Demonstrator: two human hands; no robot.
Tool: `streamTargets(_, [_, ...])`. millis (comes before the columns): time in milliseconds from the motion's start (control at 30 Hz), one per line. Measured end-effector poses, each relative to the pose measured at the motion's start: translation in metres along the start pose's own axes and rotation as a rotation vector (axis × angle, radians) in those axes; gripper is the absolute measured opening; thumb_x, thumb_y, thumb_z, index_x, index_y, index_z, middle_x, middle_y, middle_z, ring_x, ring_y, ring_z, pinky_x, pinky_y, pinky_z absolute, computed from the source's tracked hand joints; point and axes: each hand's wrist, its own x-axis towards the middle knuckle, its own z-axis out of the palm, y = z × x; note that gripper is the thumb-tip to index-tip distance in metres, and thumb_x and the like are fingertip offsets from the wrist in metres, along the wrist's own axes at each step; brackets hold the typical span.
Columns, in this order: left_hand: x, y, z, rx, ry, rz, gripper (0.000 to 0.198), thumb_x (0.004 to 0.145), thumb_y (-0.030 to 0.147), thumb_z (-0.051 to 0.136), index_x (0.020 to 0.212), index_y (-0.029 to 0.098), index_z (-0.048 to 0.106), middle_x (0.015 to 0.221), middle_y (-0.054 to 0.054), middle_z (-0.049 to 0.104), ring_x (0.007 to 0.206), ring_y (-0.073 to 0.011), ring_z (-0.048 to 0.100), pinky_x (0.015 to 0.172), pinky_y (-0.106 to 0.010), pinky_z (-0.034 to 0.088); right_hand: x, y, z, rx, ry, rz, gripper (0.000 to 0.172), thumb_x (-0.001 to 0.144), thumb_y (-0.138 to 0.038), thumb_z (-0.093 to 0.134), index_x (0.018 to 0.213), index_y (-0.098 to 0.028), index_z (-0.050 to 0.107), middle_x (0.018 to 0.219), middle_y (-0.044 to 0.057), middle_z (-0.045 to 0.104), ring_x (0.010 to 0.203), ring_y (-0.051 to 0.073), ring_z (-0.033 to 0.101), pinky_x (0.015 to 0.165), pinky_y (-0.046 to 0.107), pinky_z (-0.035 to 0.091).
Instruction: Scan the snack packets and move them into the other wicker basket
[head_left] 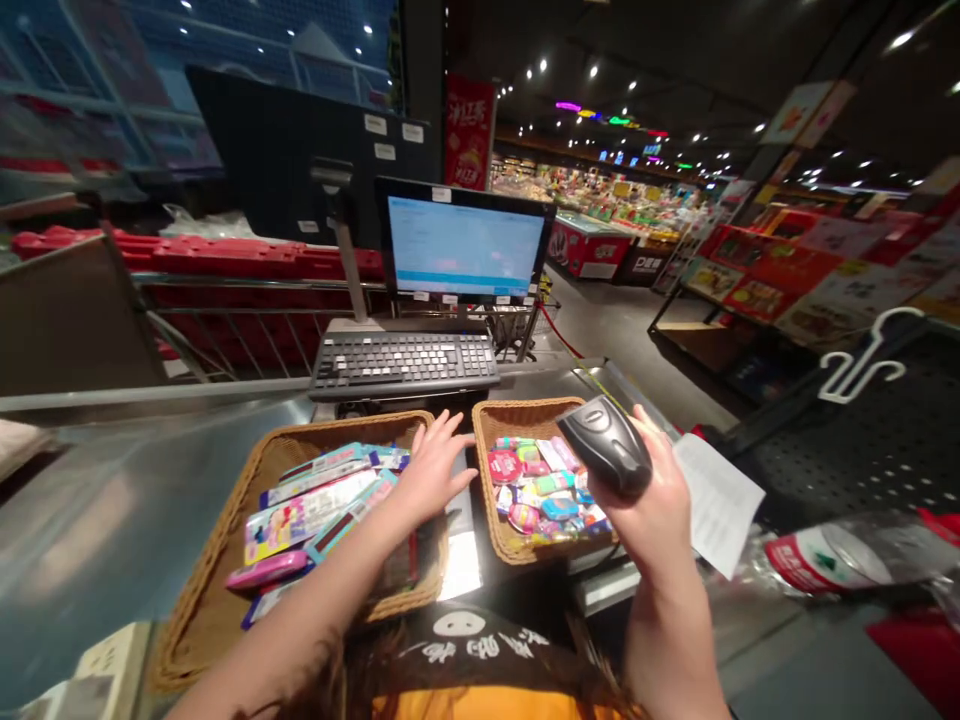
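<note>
My right hand (654, 500) is wrapped round a black handheld barcode scanner (609, 440), its head over the right edge of a smaller wicker basket (486, 510). Small colourful wrapped items (547, 490) fill that basket. With fingers spread and nothing in them, my left hand (435, 465) reaches over the right rim of a larger wicker basket (202, 570). Flat packets (322, 505) in blue, white and pink lie in the larger basket, along with a pink oblong case (268, 570). My left forearm hides part of its contents.
Behind the baskets are a keyboard (405, 360) and a lit monitor (465, 245). A white paper sheet (716, 500) lies right of my right hand, near a plastic-wrapped can (825, 556). White hooks (862, 365) stick out from a dark perforated panel at right.
</note>
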Motion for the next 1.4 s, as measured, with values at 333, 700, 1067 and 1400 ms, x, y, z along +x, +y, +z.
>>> streamTargets(333, [0.09, 0.091, 0.095, 0.128, -0.497, 0.357, 0.056, 0.068, 0.042, 0.082, 0.116, 0.016, 0.068, 0.152, -0.022, 0.041, 0.145, -0.0421, 0.029, 0.116, -0.066, 0.019, 0.001, 0.052, -0.026, 0.012, 0.001, 0.096, 0.051, 0.075, -0.026, 0.064, 0.125, -0.021, 0.056, 0.129, 0.013, 0.06, 0.139, 0.037, 0.044, 0.113, 0.061, 0.036])
streamTargets(700, [0.112, 0.108, 0.169, 0.166, -0.621, 0.509, 0.047, 0.041, 0.025, 0.092, 0.086, 0.023, 0.076, 0.152, -0.009, 0.047, 0.144, -0.0412, 0.03, 0.121, -0.051, 0.015, -0.01, 0.098, -0.031, 0.059, -0.049, 0.175, 0.054, 0.077, -0.029, 0.067, 0.129, -0.023, 0.052, 0.13, 0.014, 0.06, 0.14, 0.036, 0.042, 0.114, 0.061, 0.035])
streamTargets(1067, [0.118, 0.104, 0.185, 0.195, -0.538, 0.44, 0.032, 0.048, 0.022, 0.087, 0.077, 0.018, 0.075, 0.114, -0.012, 0.07, 0.12, -0.0384, 0.054, 0.12, -0.05, 0.021, 0.0, 0.11, -0.016, 0.163, -0.019, 0.176, 0.049, 0.077, -0.028, 0.066, 0.124, -0.019, 0.054, 0.126, 0.015, 0.063, 0.14, 0.036, 0.043, 0.116, 0.062, 0.03])
streamTargets(1400, [0.132, 0.098, 0.167, 0.116, -0.388, 0.356, 0.018, 0.067, 0.01, 0.068, 0.081, 0.02, 0.075, 0.122, -0.007, 0.069, 0.132, -0.0356, 0.048, 0.119, -0.054, 0.02, 0.006, 0.114, -0.01, 0.142, -0.002, 0.157, 0.051, 0.078, -0.033, 0.067, 0.125, -0.018, 0.056, 0.127, 0.016, 0.063, 0.137, 0.037, 0.046, 0.114, 0.062, 0.032])
